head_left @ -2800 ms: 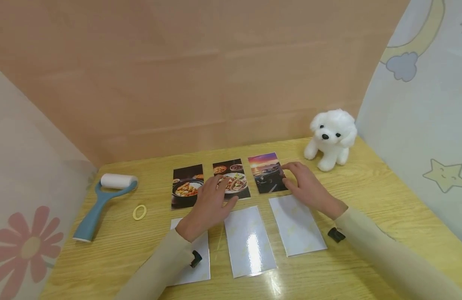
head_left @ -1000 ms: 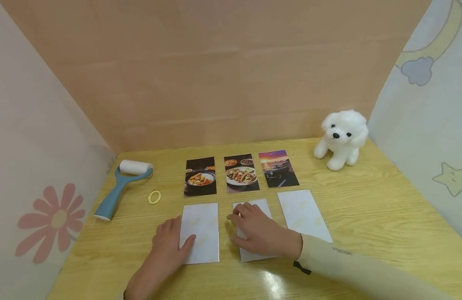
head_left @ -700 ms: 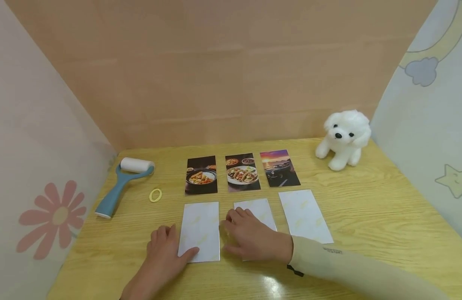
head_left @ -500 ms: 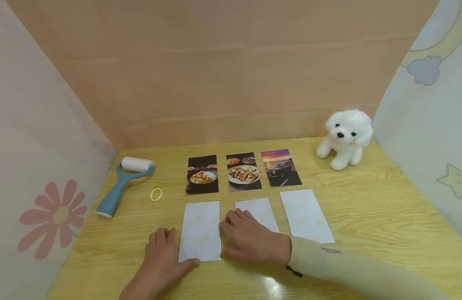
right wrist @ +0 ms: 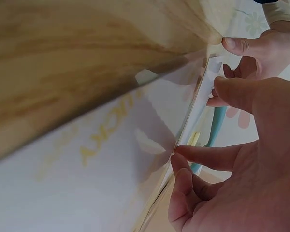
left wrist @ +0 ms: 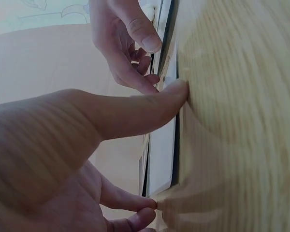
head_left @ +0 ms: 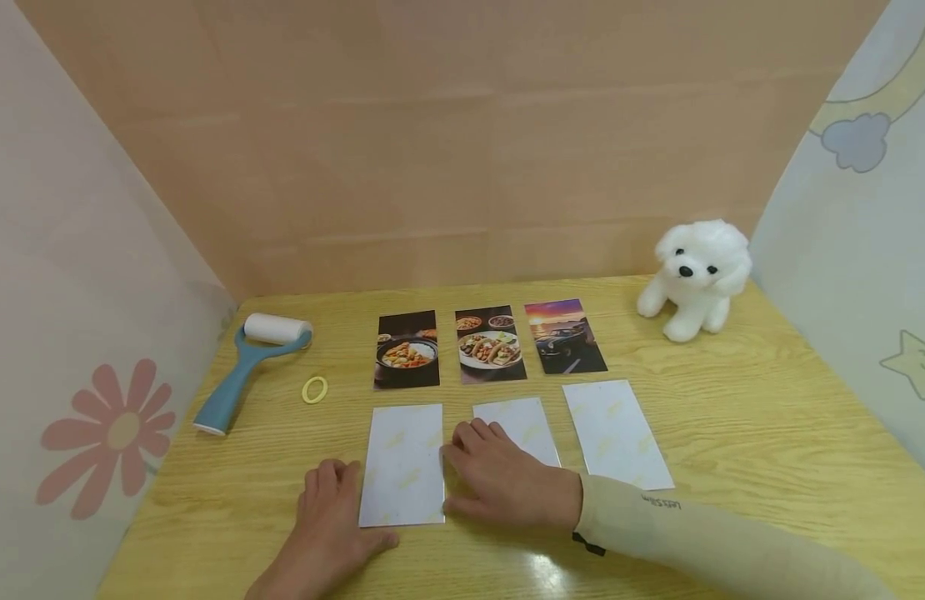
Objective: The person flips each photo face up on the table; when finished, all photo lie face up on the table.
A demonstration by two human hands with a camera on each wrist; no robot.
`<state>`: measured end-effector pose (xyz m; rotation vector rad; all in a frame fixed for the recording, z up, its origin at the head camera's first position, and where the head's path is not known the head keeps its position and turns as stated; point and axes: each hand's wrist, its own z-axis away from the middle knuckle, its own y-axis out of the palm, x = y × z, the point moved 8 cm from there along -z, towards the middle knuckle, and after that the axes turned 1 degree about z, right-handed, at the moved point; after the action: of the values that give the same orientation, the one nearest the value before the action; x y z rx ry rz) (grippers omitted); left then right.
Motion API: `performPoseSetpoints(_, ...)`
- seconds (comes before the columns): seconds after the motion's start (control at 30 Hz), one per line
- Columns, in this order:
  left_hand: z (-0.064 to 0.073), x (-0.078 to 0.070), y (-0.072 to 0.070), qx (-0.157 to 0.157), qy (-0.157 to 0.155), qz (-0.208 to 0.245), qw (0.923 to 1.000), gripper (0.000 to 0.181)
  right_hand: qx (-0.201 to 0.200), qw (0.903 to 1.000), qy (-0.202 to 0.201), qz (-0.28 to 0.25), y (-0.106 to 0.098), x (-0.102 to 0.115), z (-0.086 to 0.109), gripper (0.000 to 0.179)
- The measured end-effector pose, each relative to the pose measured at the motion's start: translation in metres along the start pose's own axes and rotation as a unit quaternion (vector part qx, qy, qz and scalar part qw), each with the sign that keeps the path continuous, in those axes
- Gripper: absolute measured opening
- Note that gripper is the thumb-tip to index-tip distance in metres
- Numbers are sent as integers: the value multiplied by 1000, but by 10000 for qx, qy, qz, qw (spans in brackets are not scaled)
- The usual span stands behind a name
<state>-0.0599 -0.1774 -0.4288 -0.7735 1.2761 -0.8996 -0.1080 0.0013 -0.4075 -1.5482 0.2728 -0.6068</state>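
Observation:
Three white photo cards lie back side up in the near row, faint yellow print on them. My left hand [head_left: 331, 521] lies at the left edge of the left white card [head_left: 404, 467], its thumb stretched along the tabletop just below the card's near edge. My right hand [head_left: 500, 479] is over the middle white card [head_left: 518, 421], hiding much of it. Its index finger and thumb touch the left card's right edge, the other fingers loosely bent. In the right wrist view, yellow lettering shows on the white card [right wrist: 72, 193] under that hand.
Behind lie a rice-dish photo [head_left: 407, 354], a taco photo [head_left: 491, 350] and a car photo [head_left: 566, 337]. The right white card [head_left: 618, 433] lies beyond the right hand. At left are a blue-handled lint roller [head_left: 241, 371] and yellow ring [head_left: 315, 389]; a white plush dog [head_left: 695, 279] sits back right.
Both hands have come from the picture photos to the near row. The left card now lies straighter, and the left thumb has slid off its face to below its near edge.

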Motion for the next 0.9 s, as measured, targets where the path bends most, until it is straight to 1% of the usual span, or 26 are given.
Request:
performPoseSetpoints(0.07,0,-1,0,10,57,81,10000,101,-17,10000,-6,-24,0,0,0,46)
performPoseSetpoints(0.17,-1,-3,0,50,60,161,9998,103,-41,10000,-22,-39,0,-1,0,45)
performPoseSetpoints(0.3,-2,-4,-3,37,-47,323,9995,104,-33,10000,-11,-58,1,-2,0,46)
performPoseSetpoints(0.37,-2,-6,-7,-54,-53,475,9988,99,5,9999,21,-112,2,-3,-1,47)
performPoseSetpoints(0.47,-1,-7,-12,-144,-178,998,9947,83,57,9997,69,-240,3,-4,-1,49)
performPoseSetpoints(0.5,-1,-8,-15,-204,-221,1221,9921,75,69,9995,84,-299,3,-5,-2,49)
performPoseSetpoints(0.53,-1,-8,-18,-301,-200,1428,9891,67,80,9993,86,-350,3,-6,-2,50)
performPoseSetpoints(0.6,0,-10,-23,-466,-191,1894,9806,53,68,9988,73,-474,3,-6,-3,49)
performPoseSetpoints(0.73,0,-14,-30,-760,-54,2466,9661,42,-30,9973,35,-738,2,-7,-3,46)
performPoseSetpoints(0.83,-3,-18,-30,-757,38,3095,9479,42,-156,9955,22,-939,0,-8,-3,46)
performPoseSetpoints(0.9,-4,-22,-28,-708,172,3482,9346,43,-227,9936,17,-1107,-2,-8,-2,48)
